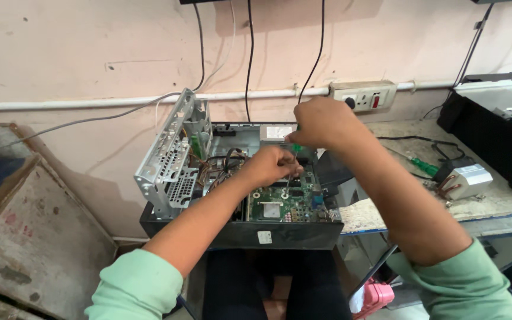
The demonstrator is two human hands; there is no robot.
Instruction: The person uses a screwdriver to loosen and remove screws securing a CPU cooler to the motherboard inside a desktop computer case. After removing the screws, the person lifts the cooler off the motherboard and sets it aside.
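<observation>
Gripping a green-handled screwdriver (296, 148) from above, the right hand (322, 122) is closed around the handle, shaft pointing down into the open computer case (238, 231); that upright hold likely keeps the tip seated on a screw. The left hand (271, 166) curls near the shaft low down, fingers bent over the green circuit board (285, 204), apparently steadying the tool; whether it pinches anything I cannot tell. A hinged metal drive cage (170, 157) stands swung up at the left, leaving the board exposed. The case rests at the person's lap, touching the tabletop (493, 204) edge, where a heatsink (463, 181) lies. Behind: a stained pink wall (90, 53), cables, a socket box (364, 95).
</observation>
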